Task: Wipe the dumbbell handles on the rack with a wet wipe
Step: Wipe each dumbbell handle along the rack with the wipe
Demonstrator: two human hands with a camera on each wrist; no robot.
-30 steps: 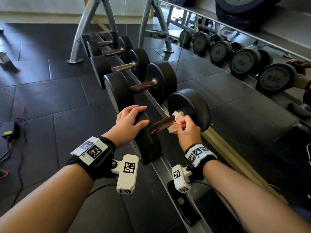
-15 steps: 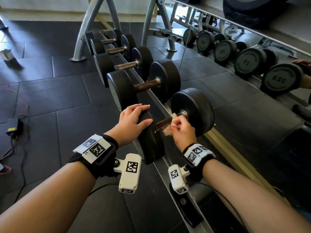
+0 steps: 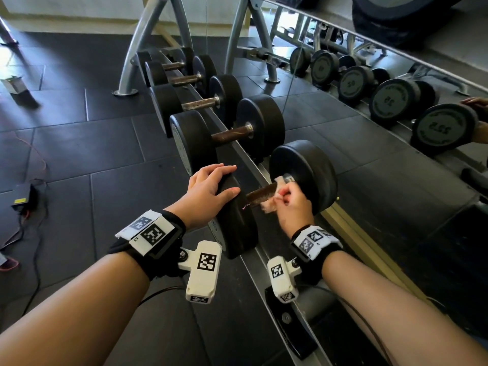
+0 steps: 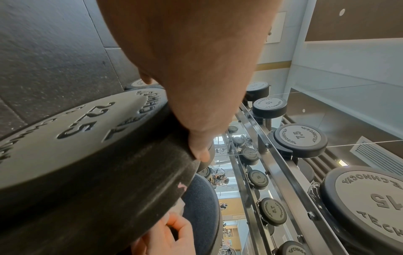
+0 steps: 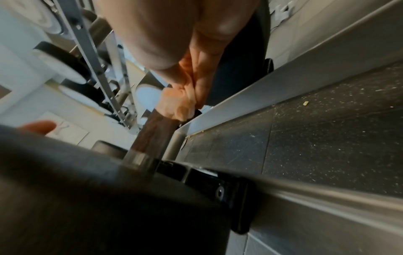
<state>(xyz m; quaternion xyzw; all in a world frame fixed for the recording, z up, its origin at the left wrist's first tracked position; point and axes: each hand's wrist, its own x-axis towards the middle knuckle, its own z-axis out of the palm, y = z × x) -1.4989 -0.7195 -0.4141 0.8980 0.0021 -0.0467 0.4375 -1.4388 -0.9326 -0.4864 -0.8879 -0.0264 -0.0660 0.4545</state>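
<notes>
The nearest black dumbbell (image 3: 311,173) lies on the rack with a rusty brown handle (image 3: 260,195). My right hand (image 3: 291,207) grips a crumpled, stained wet wipe (image 3: 272,204) wrapped round the far end of that handle, close to the far head. In the right wrist view the wipe (image 5: 174,103) bunches orange on the handle (image 5: 152,132). My left hand (image 3: 208,191) rests flat with straight fingers on top of the near head (image 3: 237,228), marked 22.5 (image 4: 80,122); the left hand (image 4: 196,96) shows its thumb on the rim.
More dumbbells (image 3: 229,133) line the rack rail (image 3: 253,165) toward the back, their handles rusty. A mirror on the right repeats the row (image 3: 396,101). Black rubber floor tiles (image 3: 79,154) lie to the left, with cables and a small box (image 3: 22,194).
My right hand has slid the wipe along the handle, first toward the near head, then back toward the far head. The left hand stays on the near head. The camera moved closer.
</notes>
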